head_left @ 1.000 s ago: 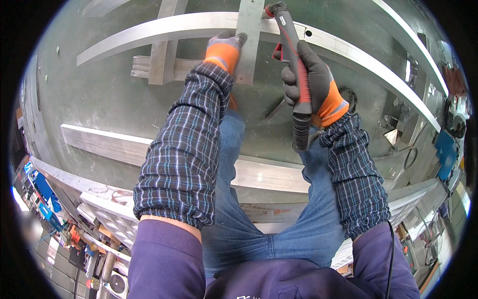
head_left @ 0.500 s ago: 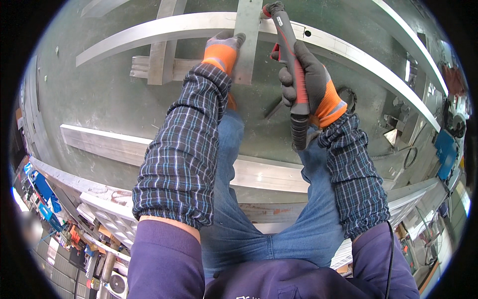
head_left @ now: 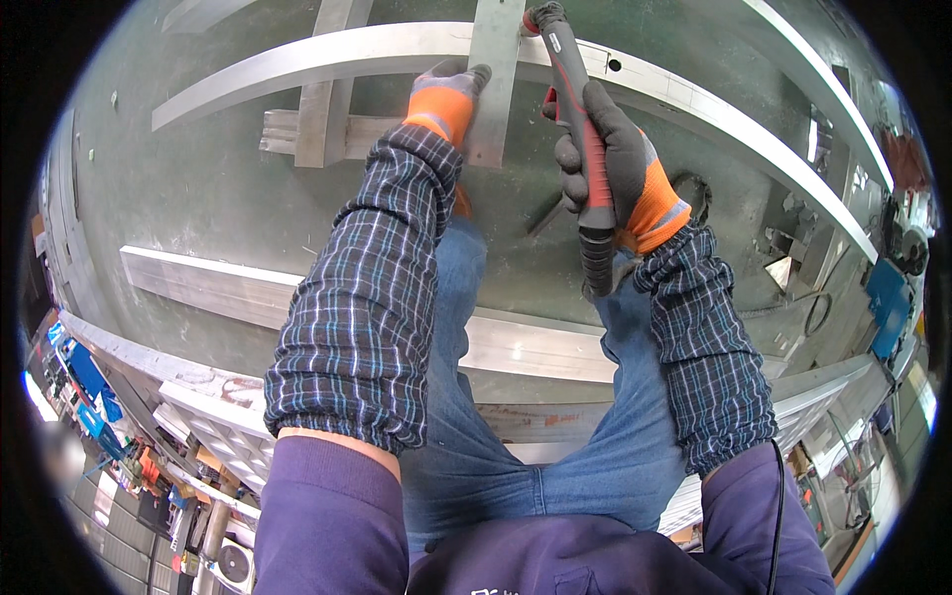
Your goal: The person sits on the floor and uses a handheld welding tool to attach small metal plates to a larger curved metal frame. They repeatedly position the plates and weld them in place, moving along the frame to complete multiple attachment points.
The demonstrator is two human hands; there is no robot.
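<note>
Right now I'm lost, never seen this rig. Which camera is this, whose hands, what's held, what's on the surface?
No robot here: these are a person's own gloved hands, seen from above by the left of two fisheye cameras worn on the head. That lens makes straight edges look bent. The right hand grips a black-and-red torch-like tool, its front end beside a flat metal strip. The left hand touches the strip, which lies across a long metal bar. Nearer the body, a second bar lies on the green surface.
</note>
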